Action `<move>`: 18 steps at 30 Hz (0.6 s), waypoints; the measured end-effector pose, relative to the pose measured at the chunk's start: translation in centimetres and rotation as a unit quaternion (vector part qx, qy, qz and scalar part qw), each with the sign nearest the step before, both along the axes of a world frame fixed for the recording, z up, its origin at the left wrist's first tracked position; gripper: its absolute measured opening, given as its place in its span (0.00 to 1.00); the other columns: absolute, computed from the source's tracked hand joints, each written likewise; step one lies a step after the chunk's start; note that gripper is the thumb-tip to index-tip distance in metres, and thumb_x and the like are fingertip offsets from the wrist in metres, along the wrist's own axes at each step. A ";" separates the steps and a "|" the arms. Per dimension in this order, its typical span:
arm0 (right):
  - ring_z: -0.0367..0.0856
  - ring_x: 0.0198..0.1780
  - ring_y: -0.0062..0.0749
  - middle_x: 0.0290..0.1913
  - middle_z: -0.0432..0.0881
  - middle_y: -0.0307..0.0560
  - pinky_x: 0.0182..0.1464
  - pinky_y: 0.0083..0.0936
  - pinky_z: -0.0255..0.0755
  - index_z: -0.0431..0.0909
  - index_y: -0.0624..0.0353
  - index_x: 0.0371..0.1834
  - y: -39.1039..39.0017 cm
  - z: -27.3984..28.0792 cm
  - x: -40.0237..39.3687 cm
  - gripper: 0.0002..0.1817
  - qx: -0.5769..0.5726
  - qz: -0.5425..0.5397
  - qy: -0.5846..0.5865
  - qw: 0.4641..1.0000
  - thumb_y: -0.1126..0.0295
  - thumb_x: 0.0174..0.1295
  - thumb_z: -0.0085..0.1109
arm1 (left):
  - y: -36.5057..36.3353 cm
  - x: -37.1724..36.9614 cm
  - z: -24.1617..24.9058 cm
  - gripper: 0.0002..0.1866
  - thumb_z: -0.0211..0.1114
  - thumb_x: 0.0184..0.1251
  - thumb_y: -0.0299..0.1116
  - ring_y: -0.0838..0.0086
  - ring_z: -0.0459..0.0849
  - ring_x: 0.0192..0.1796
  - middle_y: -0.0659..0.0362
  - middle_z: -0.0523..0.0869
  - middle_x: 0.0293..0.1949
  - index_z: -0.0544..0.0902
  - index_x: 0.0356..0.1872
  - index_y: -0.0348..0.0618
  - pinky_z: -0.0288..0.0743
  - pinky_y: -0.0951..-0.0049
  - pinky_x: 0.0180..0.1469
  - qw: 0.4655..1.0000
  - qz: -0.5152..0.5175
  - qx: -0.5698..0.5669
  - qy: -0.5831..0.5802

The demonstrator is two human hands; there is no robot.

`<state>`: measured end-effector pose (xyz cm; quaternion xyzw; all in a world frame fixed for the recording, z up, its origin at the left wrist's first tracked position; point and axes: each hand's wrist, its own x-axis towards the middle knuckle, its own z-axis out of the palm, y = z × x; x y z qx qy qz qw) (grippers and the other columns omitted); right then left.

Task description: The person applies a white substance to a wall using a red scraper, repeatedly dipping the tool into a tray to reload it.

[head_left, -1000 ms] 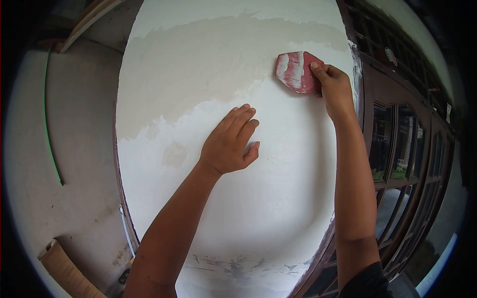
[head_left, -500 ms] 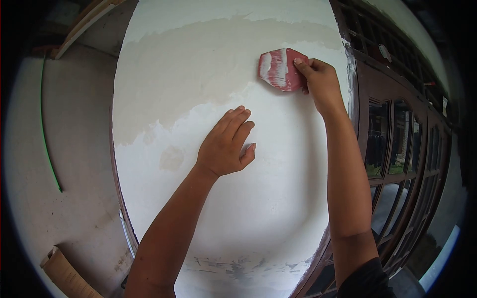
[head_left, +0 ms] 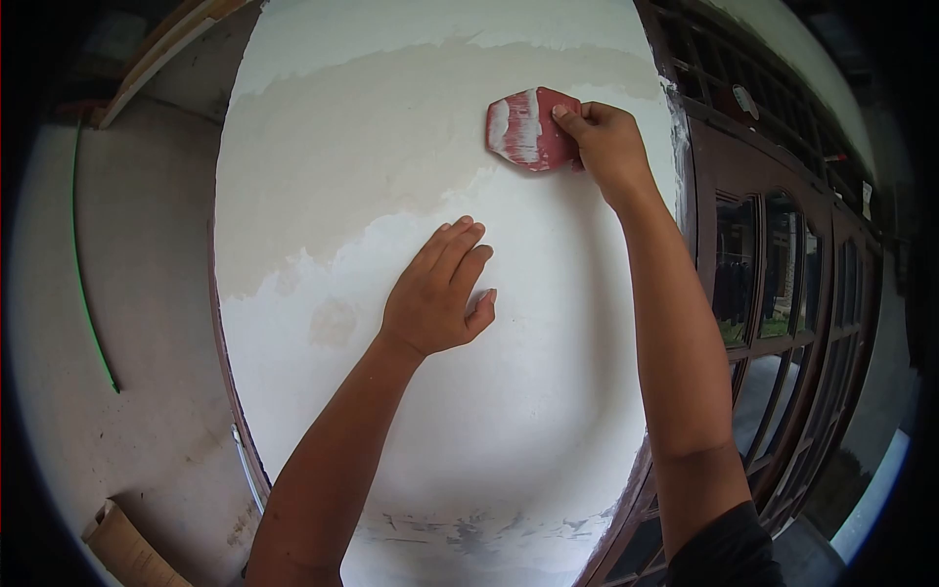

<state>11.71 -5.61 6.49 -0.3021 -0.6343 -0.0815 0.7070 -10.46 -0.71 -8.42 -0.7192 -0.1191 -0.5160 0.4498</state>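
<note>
A wall panel fills the middle of the head view, part bright white and part duller grey-beige with a ragged border between them. My right hand pinches the right edge of a red putty scraper, thumb on its near face. White paste coats the scraper's left part, and its left side lies at or very near the wall's upper part. Lower and to the left, my left hand rests against the white surface with fingers stretched out, holding nothing.
On the right stands a dark brown door with glass panes. A thin green strip hangs on the grey wall at left. A cardboard piece is at lower left, and a wooden frame juts in at upper left.
My right hand and the scraper have shifted a little left along the wall. The view has moved slightly; my left hand keeps nearly the same place.
</note>
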 end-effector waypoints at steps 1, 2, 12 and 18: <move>0.81 0.29 0.27 0.30 0.85 0.46 0.31 0.26 0.74 0.85 0.70 0.41 0.3 0.3 -0.2 0.19 -0.002 -0.042 -0.006 0.999 0.59 0.70 0.66 | 0.0 -0.1 0.1 0.22 0.68 0.55 0.29 0.53 0.75 0.71 0.46 0.79 0.63 0.80 0.53 0.35 0.70 0.53 0.74 1.000 -0.002 -0.002 0.001; 0.81 0.29 0.27 0.30 0.85 0.46 0.31 0.26 0.74 0.85 0.70 0.41 0.7 0.3 0.2 0.19 -0.002 -0.043 -0.005 0.999 0.59 0.70 0.66 | 0.0 -0.1 0.0 0.22 0.68 0.55 0.29 0.53 0.75 0.71 0.46 0.79 0.63 0.80 0.53 0.35 0.70 0.53 0.74 1.000 -0.003 -0.002 0.002; 0.72 0.22 0.23 0.25 0.80 0.43 0.26 0.25 0.69 0.84 0.70 0.39 0.2 0.0 1.9 0.20 0.010 0.075 0.010 0.997 0.58 0.69 0.67 | 0.2 -0.1 0.1 0.22 0.68 0.55 0.30 0.53 0.76 0.70 0.46 0.80 0.62 0.81 0.53 0.34 0.70 0.54 0.74 1.000 -0.003 0.003 -0.001; 0.85 0.34 0.31 0.33 0.89 0.50 0.41 0.32 0.78 0.87 0.68 0.44 0.6 -0.1 2.4 0.21 -0.001 -0.148 0.002 0.989 0.56 0.69 0.66 | 0.2 -0.2 0.1 0.21 0.68 0.55 0.29 0.53 0.76 0.70 0.46 0.80 0.61 0.81 0.52 0.34 0.71 0.54 0.73 1.000 -0.010 0.012 0.003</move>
